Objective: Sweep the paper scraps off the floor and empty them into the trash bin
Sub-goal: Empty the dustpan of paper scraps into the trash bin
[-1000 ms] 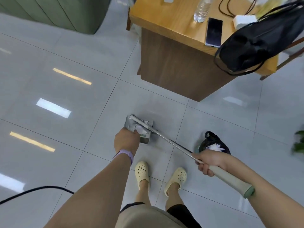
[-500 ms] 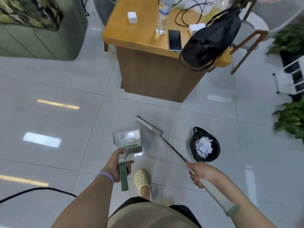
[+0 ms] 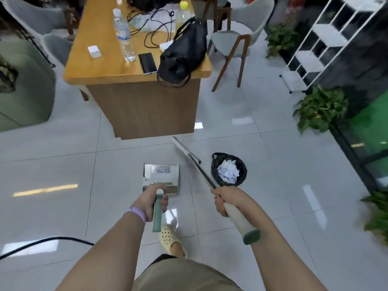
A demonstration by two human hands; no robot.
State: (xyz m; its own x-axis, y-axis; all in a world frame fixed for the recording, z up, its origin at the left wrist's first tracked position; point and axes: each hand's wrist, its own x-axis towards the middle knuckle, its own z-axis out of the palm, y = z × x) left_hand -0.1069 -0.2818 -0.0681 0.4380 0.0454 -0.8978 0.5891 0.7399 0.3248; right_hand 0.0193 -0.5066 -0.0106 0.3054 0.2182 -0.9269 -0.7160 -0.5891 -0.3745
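Gripping the green dustpan handle [image 3: 157,213], left hand [image 3: 152,203] has fingers curled round it, thumb on top near the white tip. The dustpan [image 3: 161,178] is shiny sheet metal, a flat rectangular tray with glare on it, and its pan looks free of scraps. Cannot tell if it touches the floor [image 3: 63,164].

Right hand [image 3: 225,199] wraps fingers round the broom [image 3: 201,175] where the thin metal shaft meets a thick cream grip with a dark green end cap. The shaft angles up-left to a narrow flat head [image 3: 184,151], low over the glossy grey tiles, between dustpan and bin.

Paper scraps [image 3: 227,171]: small white torn pieces, piled loosely inside the trash bin [image 3: 215,171], a small round bin lined with a crinkled black plastic bag. Bin sits on the floor just right of the broom shaft, just ahead of the right hand.

Behind: a wooden desk [image 3: 100,68], smooth orange-brown top, carrying a clear plastic bottle [image 3: 123,36], a dark phone [image 3: 147,63] and a soft black bag [image 3: 184,53]. A black cable [image 3: 42,241] lies on the tiles at left. A cream perforated clog [image 3: 169,236] shows below the dustpan handle.
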